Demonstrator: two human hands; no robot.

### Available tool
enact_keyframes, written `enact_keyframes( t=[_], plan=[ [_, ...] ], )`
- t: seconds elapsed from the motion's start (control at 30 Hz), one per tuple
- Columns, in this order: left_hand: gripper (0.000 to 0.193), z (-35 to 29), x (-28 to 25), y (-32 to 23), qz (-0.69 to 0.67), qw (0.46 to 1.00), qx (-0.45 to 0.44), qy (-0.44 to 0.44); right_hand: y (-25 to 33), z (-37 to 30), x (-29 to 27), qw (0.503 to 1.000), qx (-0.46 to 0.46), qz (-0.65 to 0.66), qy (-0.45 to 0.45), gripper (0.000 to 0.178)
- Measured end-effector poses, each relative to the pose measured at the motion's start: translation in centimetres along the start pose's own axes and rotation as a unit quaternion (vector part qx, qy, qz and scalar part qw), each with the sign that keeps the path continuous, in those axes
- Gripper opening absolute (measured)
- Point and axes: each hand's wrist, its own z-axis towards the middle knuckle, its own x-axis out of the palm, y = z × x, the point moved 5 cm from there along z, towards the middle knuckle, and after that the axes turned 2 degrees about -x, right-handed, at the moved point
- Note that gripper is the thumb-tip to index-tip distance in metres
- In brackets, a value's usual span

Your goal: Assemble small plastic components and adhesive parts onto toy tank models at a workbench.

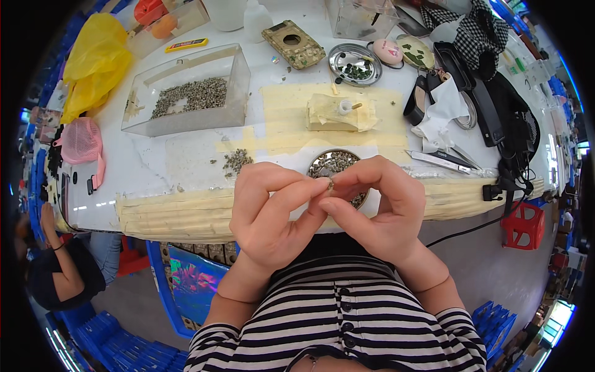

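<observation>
Left hand (273,208) and right hand (378,204) meet above near edge of surface (186,161). Both grips pinch one tiny grey piece (331,184) between fingertips; shape too small to make out. Round metal dish (322,162) of like bits directly behind, mostly hidden by fingers. Loose pile (236,160) lies left of dish.

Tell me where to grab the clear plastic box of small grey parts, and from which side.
Take the clear plastic box by its two short end walls, coming from above with both hands. It is open-topped and long, its parts lie loose across the floor, and the yellow bag crowds its left end, so keep it level.
</observation>
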Motion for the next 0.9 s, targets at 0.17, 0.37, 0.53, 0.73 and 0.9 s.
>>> enact_keyframes(
  t=[0.17,0.37,0.53,0.73,0.9],
  plan=[
    [0.029,0.2,0.1,-0.1,-0.003,1.0,0.016,0.01,-0.4,0.0,-0.3,0.997,0.061,0.044,0.019,0.011],
    [0.028,0.3,0.0,0.6,-0.101,0.994,-0.034,0.017,-0.9,-0.5,0.4,0.942,0.218,0.245,0.073,0.012],
    [0.027,0.0,-0.1,1.1,-0.135,0.989,-0.053,0.013,-1.2,-0.5,0.9,0.919,0.241,0.295,0.105,0.013],
    [0.027,-0.2,-0.5,0.8,-0.063,0.997,-0.034,-0.008,-0.9,-0.1,0.7,0.966,0.157,0.197,0.064,0.012],
    [0.027,0.0,-0.2,1.0,-0.035,0.999,-0.038,-0.018,2.1,0.1,0.5,0.969,-0.208,-0.129,-0.011,0.021]
  ],
)
